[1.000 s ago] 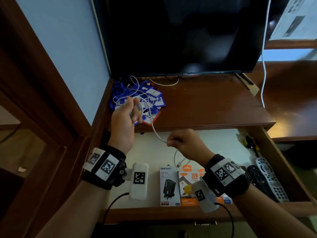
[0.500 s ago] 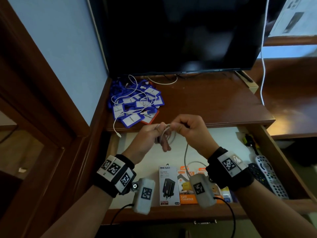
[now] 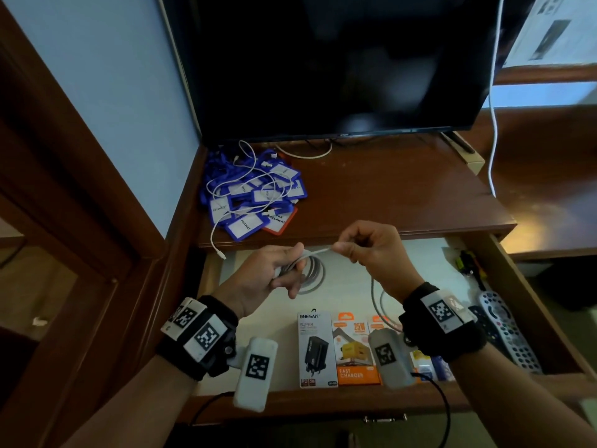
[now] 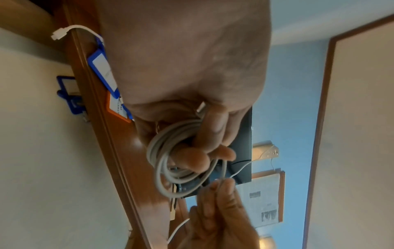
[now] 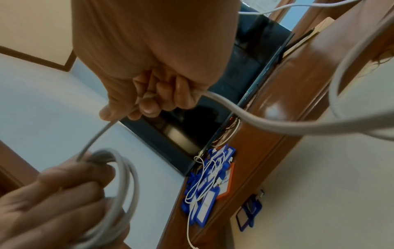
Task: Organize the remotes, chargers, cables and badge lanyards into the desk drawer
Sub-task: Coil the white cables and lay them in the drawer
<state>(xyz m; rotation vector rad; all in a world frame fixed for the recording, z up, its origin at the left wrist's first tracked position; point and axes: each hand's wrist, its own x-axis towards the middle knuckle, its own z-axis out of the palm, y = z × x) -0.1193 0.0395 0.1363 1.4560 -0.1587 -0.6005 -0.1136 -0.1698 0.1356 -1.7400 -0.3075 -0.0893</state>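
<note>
Over the open drawer (image 3: 529, 305), my left hand (image 3: 284, 270) grips a coil of grey cable (image 3: 311, 273), its loops wound round the fingers (image 4: 213, 133). My right hand (image 3: 355, 247) pinches the cable's free length (image 5: 251, 121) just right of the coil; the slack hangs down past the right wrist. Blue badge lanyards (image 3: 255, 195) with thin white cables (image 3: 245, 176) on top lie heaped on the desk's left. Charger boxes (image 3: 339, 347) and remotes (image 3: 504, 331) lie in the drawer.
A dark TV screen (image 3: 339, 66) stands at the back of the wooden desk (image 3: 403, 195). A white cord (image 3: 492, 124) hangs at the right. One white cable end (image 3: 221, 253) dangles over the desk's front edge. The wall (image 3: 113, 92) closes the left side.
My left hand came down from the lanyard heap to above the drawer with the cable. Both hands met, loops formed round the left fingers, and the right hand has drawn a short way right.
</note>
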